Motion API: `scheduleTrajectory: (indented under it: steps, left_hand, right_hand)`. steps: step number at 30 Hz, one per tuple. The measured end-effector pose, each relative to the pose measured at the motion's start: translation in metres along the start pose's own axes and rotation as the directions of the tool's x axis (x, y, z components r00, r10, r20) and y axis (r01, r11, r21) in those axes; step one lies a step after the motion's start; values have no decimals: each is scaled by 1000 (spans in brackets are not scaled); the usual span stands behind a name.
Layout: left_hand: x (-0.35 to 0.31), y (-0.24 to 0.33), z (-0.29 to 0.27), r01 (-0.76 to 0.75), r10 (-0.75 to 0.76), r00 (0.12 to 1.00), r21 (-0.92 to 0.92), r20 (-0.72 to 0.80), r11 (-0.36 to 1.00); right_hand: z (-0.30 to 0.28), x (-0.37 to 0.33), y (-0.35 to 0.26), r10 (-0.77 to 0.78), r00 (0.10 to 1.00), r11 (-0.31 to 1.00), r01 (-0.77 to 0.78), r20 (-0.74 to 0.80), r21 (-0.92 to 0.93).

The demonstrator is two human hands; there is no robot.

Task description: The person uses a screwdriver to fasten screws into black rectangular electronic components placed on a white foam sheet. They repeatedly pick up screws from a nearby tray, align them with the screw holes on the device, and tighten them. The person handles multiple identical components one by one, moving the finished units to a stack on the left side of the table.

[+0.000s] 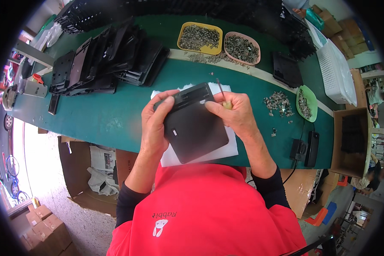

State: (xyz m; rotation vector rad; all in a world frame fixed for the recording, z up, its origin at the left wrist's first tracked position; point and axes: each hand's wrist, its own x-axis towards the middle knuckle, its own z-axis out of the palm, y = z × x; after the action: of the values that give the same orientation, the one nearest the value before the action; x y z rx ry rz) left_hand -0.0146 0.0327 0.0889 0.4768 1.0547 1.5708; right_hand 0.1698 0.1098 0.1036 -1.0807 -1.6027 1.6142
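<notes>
A flat black plastic panel (198, 132) with a slotted strip along its far edge is tilted up in front of me. My left hand (155, 121) is closed on the panel's left side, thumb on the face and fingers behind. At the opposite edge, my right hand (237, 113) presses its thumb on the panel beside a small white patch. The same hand holds a screwdriver (227, 104) with a pale yellow handle, its thin shaft pointing away from me. Under the panel lies a white foam sheet (228, 149) on the green tabletop.
Black plastic parts (102, 59) are piled at left. A yellow tray (215, 50), a pink tray (255, 62) and a green bowl (313, 112) hold small metal pieces; loose ones (279, 103) lie nearby. A white basket (335, 70) and cardboard box (337, 141) stand at right.
</notes>
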Motion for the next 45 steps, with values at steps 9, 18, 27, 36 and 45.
scheduleTrajectory:
  steps: [9, 18, 27, 36, 45]
  left_hand:
    - [-3, -8, 1, 127, -122, 991, -118, 47, 985]
    - [-9, 5, 7, 181, -172, 981, -110, 88, 977]
    - [8, -18, 1, 105, -105, 994, -41, 21, 994]
    - [25, -41, 27, 141, -144, 985, 30, 96, 989]
    - [23, -57, 28, 204, -228, 970, 228, 84, 952]
  right_hand:
    - [-16, -1, -1, 150, 985, 961, -166, 90, 221]
    - [-13, 8, 16, 211, 972, 870, -235, 104, 434]
    - [-32, 2, 45, 44, 998, 991, -51, 51, 126]
    - [-77, -24, 41, 344, 935, 803, -244, -87, 544]
    - [-211, -35, 9, 113, 729, 855, 275, -675, 440]
